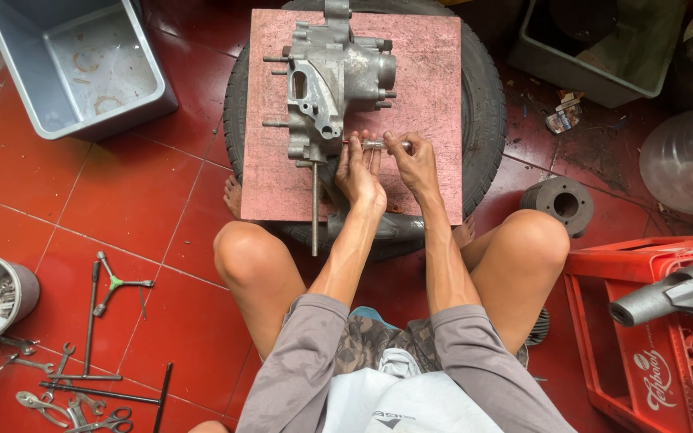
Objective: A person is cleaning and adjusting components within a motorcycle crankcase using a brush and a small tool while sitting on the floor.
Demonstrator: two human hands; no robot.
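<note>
Engine case (330,80): on pink board (427,72) over tyre (483,104), centre far | left hand (358,172): fingers closed on small metal shaft (378,144) just right of case | right hand (415,164): pinching shaft's right end | wrenches (66,377): floor, near left

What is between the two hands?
In the head view, a small metal rod spans the gap between the left hand and right hand, pinched by both, beside the grey engine casing on the pink board.

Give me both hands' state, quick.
Left hand: closed on the small metal shaft beside the engine casing.
Right hand: pinching the same shaft's other end.
</note>
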